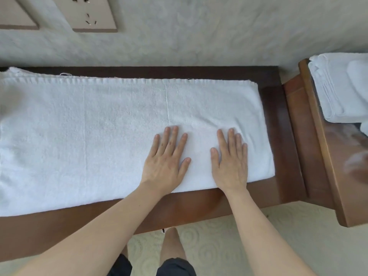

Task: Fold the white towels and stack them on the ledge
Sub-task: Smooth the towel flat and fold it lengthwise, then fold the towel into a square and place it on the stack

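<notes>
Towel in hand: one white towel lies lengthwise on the dark wooden ledge, already doubled, with layered edges visible along the far side; its left end runs out of frame.
Left hand: left hand lies flat, fingers straight and slightly spread, palm down on the towel near its right end. It grips nothing.
Right hand: right hand lies flat in the same way, just beside the left, closer to the towel's right edge. It grips nothing.
Finished stack: folded towels sit on a higher wooden surface at far right, well apart from the hands.
Step, judged: smoothing the right end before the next fold.
Doing it well: press from the centre outward so the faint ridge above the fingertips flattens; keep the near edge parallel to the ledge front; line up corners before bringing one end over, since the terry will likely creep under a sliding palm.
Risk, judged: the near edge overhangs little, but a hard push could skew the layers.
Writing and brands: none readable. Two beige wall socket plates carry no legible marks.
</notes>
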The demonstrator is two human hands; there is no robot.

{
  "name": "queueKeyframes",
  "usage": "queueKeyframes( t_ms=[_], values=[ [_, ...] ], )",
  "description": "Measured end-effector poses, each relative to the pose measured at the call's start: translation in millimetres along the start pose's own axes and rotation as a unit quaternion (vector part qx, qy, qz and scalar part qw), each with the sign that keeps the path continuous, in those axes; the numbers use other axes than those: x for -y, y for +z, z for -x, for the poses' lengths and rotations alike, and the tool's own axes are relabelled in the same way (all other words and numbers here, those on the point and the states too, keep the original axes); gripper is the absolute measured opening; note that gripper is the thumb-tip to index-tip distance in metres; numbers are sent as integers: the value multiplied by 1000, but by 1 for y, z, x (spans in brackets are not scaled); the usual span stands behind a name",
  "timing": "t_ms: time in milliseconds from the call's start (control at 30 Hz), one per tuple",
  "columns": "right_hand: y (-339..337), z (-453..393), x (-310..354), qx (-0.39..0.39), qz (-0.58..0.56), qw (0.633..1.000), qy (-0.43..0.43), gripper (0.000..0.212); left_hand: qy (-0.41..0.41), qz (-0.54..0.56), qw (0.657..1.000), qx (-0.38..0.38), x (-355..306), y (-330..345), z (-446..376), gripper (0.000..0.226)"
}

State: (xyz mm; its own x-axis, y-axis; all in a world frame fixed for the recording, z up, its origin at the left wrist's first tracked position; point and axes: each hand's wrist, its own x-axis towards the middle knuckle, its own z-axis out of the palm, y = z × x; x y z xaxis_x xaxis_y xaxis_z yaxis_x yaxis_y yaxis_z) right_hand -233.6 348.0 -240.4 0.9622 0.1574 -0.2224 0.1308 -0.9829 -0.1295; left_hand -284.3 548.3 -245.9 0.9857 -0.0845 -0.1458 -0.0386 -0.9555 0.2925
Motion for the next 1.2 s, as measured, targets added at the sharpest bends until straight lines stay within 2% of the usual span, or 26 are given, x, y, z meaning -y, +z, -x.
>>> queueKeyframes(
  t_ms=[100, 233, 367, 467, 567, 700, 767, 867, 933, 1000, 1067, 1100, 1200],
  values=[
    [-7, -10, -47, -8, -5, 999, 46, 62, 43, -19, 999, 9, -35, 11, -23, 68],
    [-14, -18, -87, -22, -34, 993, 109, 61, 43, -29, 999, 13, -85, 25, -62, 70],
    [-17, -18, -89, -56, -71, 989, 117, 61, 52, -39, 998, 15, -121, 32, -103, 71],
    [-22, -16, -81, -122, -117, 976, 136, 53, 72, -60, 995, 22, -135, 29, -138, 70],
    [-25, -15, -73, -150, -118, 964, 183, 51, 105, -75, 991, 32, -143, 24, -173, 69],
    [-30, -25, -74, -81, -98, 950, 285, 50, 125, -67, 989, 43, -151, 21, -199, 73],
    [-31, -29, -76, -49, -80, 959, 266, 47, 121, -62, 990, 40, -153, 22, -202, 75],
    [-34, -30, -75, -43, -97, 967, 233, 44, 117, -42, 992, 36, -153, 21, -201, 77],
    [-38, -29, -72, -41, -123, 964, 231, 42, 113, 13, 993, 32, -152, 14, -199, 78],
    [-42, -28, -67, -38, -152, 961, 226, 41, 81, 148, 986, 11, -150, 4, -198, 73],
    [-49, -25, -54, -45, -164, 967, 189, 41, 2, 320, 947, -16, -149, -9, -195, 59],
    [-53, -23, -46, -54, -168, 970, 166, 42, -52, 404, 913, -20, -147, -18, -195, 52],
    [-64, -19, -16, -92, -164, 977, 96, 46, -191, 608, 770, 5, -135, -45, -195, 39]
  ],
)
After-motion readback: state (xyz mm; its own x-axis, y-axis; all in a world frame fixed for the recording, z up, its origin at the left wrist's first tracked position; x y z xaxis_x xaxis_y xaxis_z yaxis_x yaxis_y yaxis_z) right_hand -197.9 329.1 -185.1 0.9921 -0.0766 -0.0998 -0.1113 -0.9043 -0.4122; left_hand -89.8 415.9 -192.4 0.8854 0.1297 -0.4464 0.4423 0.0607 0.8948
